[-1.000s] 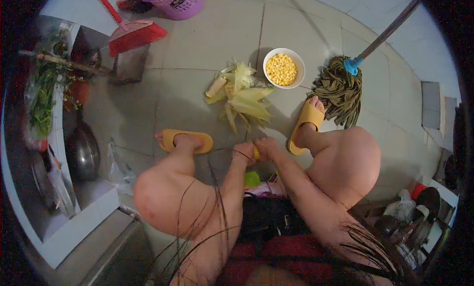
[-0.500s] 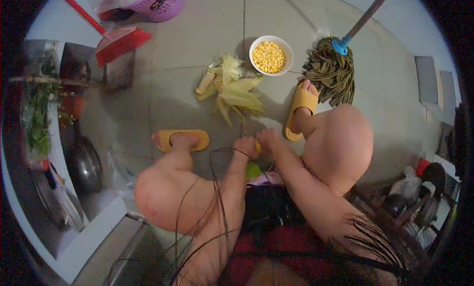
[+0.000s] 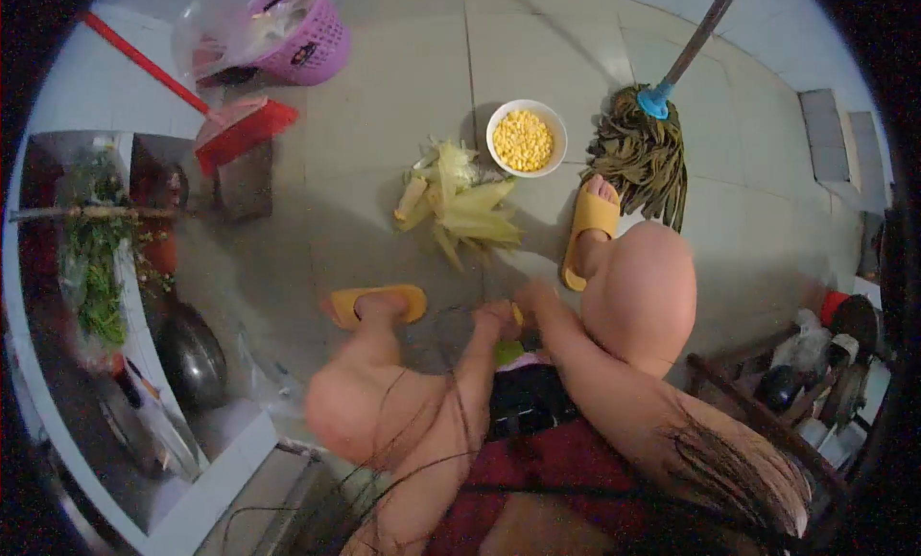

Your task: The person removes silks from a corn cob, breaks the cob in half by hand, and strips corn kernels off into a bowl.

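My left hand is closed around a small yellow piece, which looks like an ear of corn. Close against it, my right hand has its fingers curled onto the same ear. Most of the ear is hidden by my fingers. Beyond my hands, pale green corn husks lie in a heap on the floor, with a bare corn cob at their left side. A white bowl full of loose yellow kernels stands just behind the husks.
A string mop rests beyond my right foot in its yellow slipper. At the back left are a red broom and a purple basket. Low shelves with greens and a dark pan line the left side.
The whole view has shifted, so the bowl and husks appear lower. My hands stay together at the ear of corn, and my left knee appears further right.
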A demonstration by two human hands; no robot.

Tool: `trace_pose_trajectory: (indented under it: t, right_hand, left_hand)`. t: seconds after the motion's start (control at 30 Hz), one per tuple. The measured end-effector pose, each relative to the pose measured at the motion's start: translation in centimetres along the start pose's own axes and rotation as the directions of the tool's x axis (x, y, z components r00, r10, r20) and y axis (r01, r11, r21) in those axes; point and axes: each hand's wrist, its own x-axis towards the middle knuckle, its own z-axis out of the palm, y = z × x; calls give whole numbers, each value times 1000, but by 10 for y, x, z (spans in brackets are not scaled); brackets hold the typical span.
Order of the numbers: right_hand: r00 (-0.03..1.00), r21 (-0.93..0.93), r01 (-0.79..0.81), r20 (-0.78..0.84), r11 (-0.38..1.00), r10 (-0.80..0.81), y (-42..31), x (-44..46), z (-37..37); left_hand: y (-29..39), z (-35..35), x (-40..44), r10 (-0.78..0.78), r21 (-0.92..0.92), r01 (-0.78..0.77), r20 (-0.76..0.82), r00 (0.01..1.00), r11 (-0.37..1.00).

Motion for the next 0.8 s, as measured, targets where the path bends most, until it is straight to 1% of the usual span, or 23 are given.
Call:
trace_pose_trajectory:
  t: [0.07,0.1,0.23,0.3,0.33,0.4,0.47,0.5,0.57,0.63,0.67,0.7,0.73,0.77,0.8]
  right_hand:
    - [1000,18,-1,8,1000,1,-4,-5,2]
    - [1000,18,12,-3,1000,-12,-4,-4,-1]
    - [999,42,29,-35,999,-28,-2,-4,-14]
    - [996,46,52,-68,998,-49,2,-3,-25]
    - [995,49,71,-80,996,-67,5,-6,-30]
    - [989,68,104,-117,992,-95,19,-12,-49]
    - [981,86,138,-152,987,-123,34,-17,-56]
    - [980,98,146,-147,984,-131,41,-19,-63]
    - [982,130,166,-108,977,-153,55,-18,-60]
    - [969,261,84,-246,962,-18,49,-27,-58]
    - [950,327,53,-306,944,53,46,-30,-57]
    - [956,387,72,-291,919,47,46,-26,-52]
    - [961,446,89,-273,890,40,46,-17,-44]
    - [965,504,106,-259,857,32,46,-10,-38]
    - [977,516,21,-193,856,93,43,-4,-33]
  left_hand:
    - [-35,55,40,-101,37,103,-63,993,994]
    - [-40,57,42,-121,43,123,-56,991,991]
    - [-34,13,16,-233,94,231,9,972,968]
    - [-30,-12,-2,-290,104,286,33,956,953]
    - [-32,-19,-9,-309,80,306,36,950,949]
    - [-38,-32,-25,-340,17,339,23,940,941]
    - [-50,-39,-39,-343,-91,340,-11,939,936]
    - [-59,-43,-42,-348,-146,339,-37,937,929]
    - [-94,-35,-28,-401,-311,345,-137,906,885]
    - [-137,-6,4,-460,-467,321,-221,860,824]
    - [-126,-23,-2,-494,-600,295,-197,847,744]
    - [-115,-40,-9,-510,-774,228,-140,849,591]
    - [-90,-69,-26,-510,-908,153,-75,857,390]
    - [-73,-88,-36,-506,-964,81,-62,860,255]
    - [-61,-101,-42,-495,-990,27,-46,868,139]
